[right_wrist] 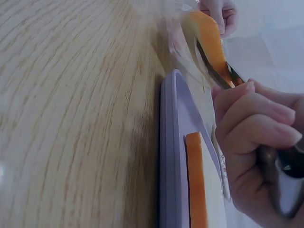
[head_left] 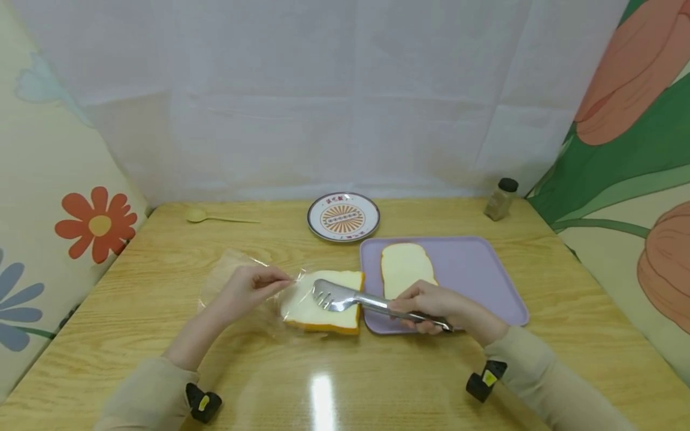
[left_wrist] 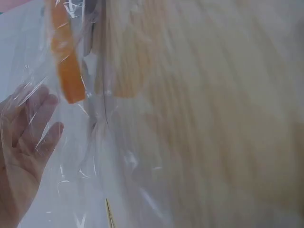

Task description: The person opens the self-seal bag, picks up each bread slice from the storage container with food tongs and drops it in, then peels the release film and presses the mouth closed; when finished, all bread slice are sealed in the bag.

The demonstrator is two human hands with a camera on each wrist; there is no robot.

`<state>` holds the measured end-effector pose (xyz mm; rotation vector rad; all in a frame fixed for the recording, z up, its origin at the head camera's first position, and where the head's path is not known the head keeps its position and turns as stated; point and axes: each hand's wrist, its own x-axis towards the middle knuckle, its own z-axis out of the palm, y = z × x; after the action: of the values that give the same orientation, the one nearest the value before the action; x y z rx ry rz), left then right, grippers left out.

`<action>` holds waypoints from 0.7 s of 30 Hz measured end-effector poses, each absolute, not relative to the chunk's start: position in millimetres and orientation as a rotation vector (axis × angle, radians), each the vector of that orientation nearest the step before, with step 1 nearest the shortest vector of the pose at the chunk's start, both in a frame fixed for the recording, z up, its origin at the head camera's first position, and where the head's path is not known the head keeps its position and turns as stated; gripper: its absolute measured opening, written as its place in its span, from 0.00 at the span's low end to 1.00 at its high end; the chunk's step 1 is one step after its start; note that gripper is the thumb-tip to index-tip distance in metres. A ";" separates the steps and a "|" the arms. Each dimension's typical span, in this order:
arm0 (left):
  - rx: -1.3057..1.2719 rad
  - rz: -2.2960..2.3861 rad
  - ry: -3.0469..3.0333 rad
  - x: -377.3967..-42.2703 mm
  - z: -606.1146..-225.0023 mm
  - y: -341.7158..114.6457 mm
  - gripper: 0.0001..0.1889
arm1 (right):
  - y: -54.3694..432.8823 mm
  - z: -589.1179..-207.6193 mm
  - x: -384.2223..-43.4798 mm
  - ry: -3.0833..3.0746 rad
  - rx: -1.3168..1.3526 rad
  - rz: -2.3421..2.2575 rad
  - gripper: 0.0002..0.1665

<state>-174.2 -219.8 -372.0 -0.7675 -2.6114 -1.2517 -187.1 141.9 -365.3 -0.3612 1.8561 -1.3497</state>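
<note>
In the head view, my left hand (head_left: 250,288) pinches the edge of a clear plastic bag (head_left: 223,278); the left wrist view shows that hand (left_wrist: 28,137) through the film. Metal serving tongs (head_left: 372,301) are gripped in my right hand (head_left: 431,305). Their tips clasp a bread slice (head_left: 345,323) with a brown-orange crust, one arm lying over its white face. The slice's left part overlaps the plastic, left of the tray. Seen from the right wrist, the slice (right_wrist: 209,35) is held between the tong arms, near the left hand.
A second bread slice (head_left: 405,266) lies on the purple tray (head_left: 474,269), partly beneath my right hand in the head view. Further back are a patterned plate (head_left: 344,216), a pale yellow spoon (head_left: 221,218) and a dark-capped jar (head_left: 501,199).
</note>
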 end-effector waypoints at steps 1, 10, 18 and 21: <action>-0.761 -1.264 -2.614 -173.8 -372.5 -220.1 0.06 | 142.1 -366.0 -187.4 1.840 -0.345 -1.356 0.23; -0.755 -1.308 -2.559 -173.8 -375.7 -222.0 0.03 | 137.7 -365.1 -189.3 1.902 -0.383 -1.296 0.22; -0.801 -1.122 -2.791 -171.3 -370.4 -220.7 0.14 | 133.4 -365.8 -188.8 1.970 -0.412 -1.250 0.20; -0.838 -1.002 -2.831 -173.0 -367.0 -216.5 0.18 | 133.1 -365.9 -188.7 1.960 -0.403 -1.255 0.20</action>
<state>-173.0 -216.5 -367.0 -0.8376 -2.8312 -1.0018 -188.7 133.1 -365.9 -0.4032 1.9600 -1.2552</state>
